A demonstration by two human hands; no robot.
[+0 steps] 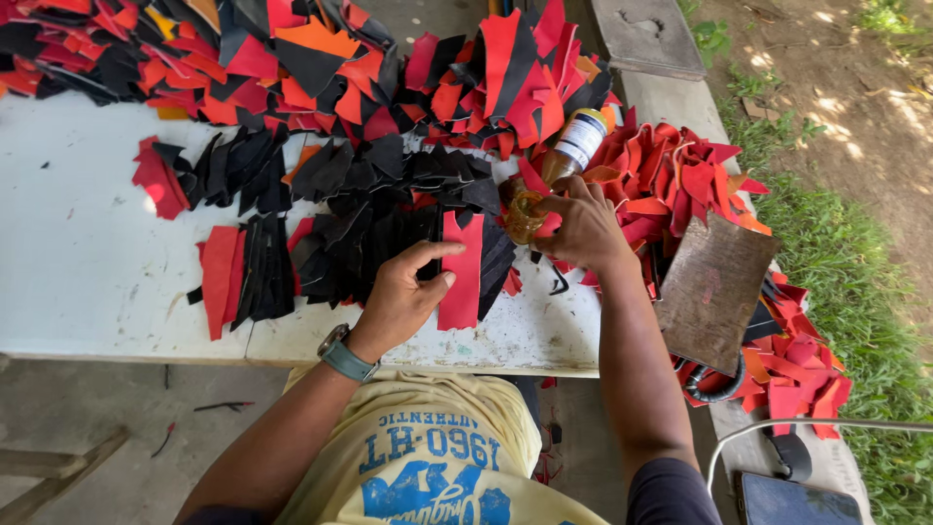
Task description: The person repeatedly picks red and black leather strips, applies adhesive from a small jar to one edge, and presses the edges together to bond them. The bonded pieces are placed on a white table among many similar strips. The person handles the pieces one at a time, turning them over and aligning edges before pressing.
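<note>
My left hand [398, 297] pinches the red leather strip [461, 272], lying flat on black pieces [369, 243] mid-table. My right hand [583, 228], just right of it, wraps fingers around the tilted glue bottle [549, 175]. White table [78, 262]; red scrap pile [680, 180] far right.

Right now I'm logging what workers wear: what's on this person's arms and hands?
Both hands are bare, no gloves. The left hand has a watch with a grey-green strap at the wrist. The right hand has nothing on it. Dark short sleeves end above the elbows.
</note>
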